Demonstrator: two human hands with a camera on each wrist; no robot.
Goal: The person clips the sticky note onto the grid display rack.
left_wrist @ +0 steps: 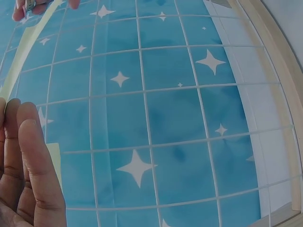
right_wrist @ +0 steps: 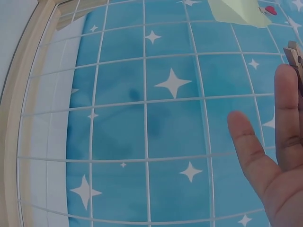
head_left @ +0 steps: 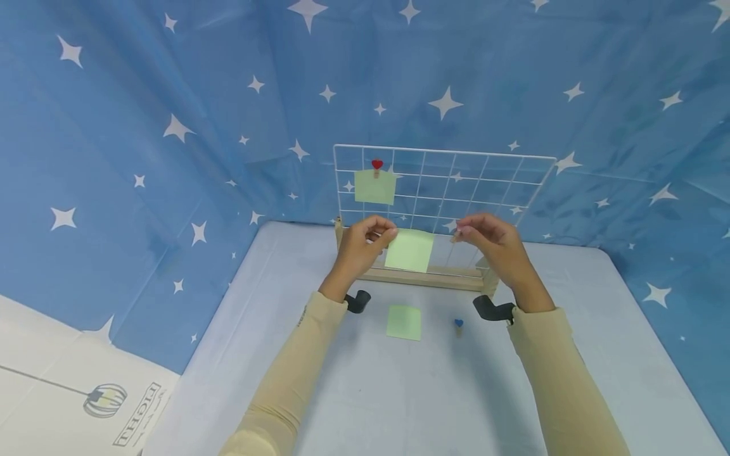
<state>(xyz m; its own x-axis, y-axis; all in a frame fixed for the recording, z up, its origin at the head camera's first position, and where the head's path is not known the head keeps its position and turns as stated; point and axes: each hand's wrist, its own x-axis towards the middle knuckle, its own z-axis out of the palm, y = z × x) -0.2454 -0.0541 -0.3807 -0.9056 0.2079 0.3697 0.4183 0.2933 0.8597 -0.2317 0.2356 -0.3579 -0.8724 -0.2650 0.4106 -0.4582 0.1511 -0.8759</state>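
My left hand (head_left: pixel 365 244) pinches a pale green paper note (head_left: pixel 409 251) by its left edge, in front of the lower part of a white wire grid (head_left: pixel 450 152). In the left wrist view that note (left_wrist: pixel 26 49) appears nearly edge-on. To the right, apart from the note, my right hand (head_left: pixel 495 247) pinches a small wooden clothespin (right_wrist: pixel 293 56) with its tip pointing toward the note. Another green note (head_left: pixel 373 189) hangs at the grid's upper left, held by a clothespin with a red heart (head_left: pixel 377 164).
The grid stands upright on a wooden base (head_left: pixel 424 277) at the back of the white table (head_left: pixel 365 392). On the tabletop lie a third green note (head_left: pixel 403 323) and a clothespin with a blue heart (head_left: pixel 459 324). A blue starry curtain (head_left: pixel 239 114) hangs behind.
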